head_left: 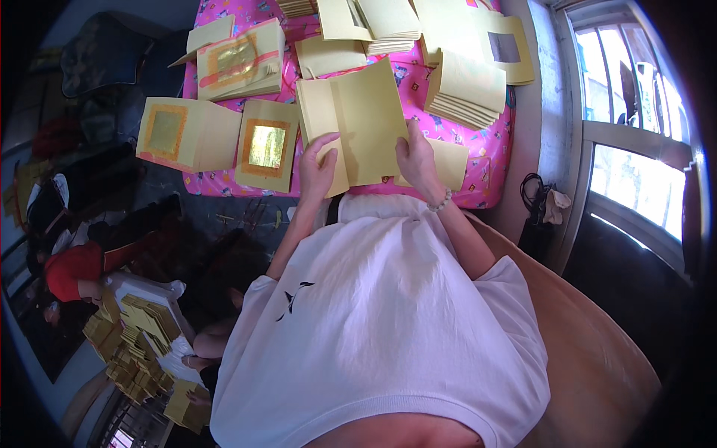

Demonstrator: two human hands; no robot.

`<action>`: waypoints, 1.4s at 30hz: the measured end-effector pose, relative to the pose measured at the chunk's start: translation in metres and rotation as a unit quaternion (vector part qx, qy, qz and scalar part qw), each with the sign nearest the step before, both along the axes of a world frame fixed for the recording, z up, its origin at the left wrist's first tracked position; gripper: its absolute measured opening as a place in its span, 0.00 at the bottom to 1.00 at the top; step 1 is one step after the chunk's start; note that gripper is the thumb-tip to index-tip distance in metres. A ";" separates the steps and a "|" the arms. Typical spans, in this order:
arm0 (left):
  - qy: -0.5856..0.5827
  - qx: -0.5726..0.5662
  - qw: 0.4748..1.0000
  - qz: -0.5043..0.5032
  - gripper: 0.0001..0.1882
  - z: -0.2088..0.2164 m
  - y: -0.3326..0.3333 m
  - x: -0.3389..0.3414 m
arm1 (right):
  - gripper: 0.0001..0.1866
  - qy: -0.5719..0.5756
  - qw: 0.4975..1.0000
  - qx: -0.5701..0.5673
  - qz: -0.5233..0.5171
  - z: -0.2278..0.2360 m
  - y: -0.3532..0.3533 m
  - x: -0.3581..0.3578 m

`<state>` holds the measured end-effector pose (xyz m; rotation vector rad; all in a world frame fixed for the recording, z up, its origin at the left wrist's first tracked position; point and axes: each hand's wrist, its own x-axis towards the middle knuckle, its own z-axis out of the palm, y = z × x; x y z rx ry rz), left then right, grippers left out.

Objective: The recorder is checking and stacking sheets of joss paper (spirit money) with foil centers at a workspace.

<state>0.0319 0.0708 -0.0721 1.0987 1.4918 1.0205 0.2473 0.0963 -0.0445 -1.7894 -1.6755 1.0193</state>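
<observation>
Between my two hands is a large creased sheet of yellow paper (371, 127), held upright and slightly tilted above the table's near edge. My left hand (319, 168) pinches its lower left side, thumb toward the front. At the right edge, my right hand (420, 158) grips the same sheet, a beaded bracelet on the wrist. Just left of my left hand lies yellow paper with a shiny gold foil square in an orange border (267, 145). Beside that is a folded yellow piece with a duller foil square (167, 133). Another yellow sheet (450, 164) lies partly behind my right hand.
A pink patterned tablecloth (412, 89) covers the table. On it rest a foil-topped yellow paper stack (240, 61), a fanned stack (467, 88) and several others. A barred window (635, 149) is at right. At lower left, people sit near piled yellow papers (138, 351).
</observation>
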 end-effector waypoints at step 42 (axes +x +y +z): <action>0.130 0.003 0.989 -0.073 0.31 0.003 0.011 0.024 | 0.22 0.168 0.984 0.052 0.021 -0.037 -0.019 -0.047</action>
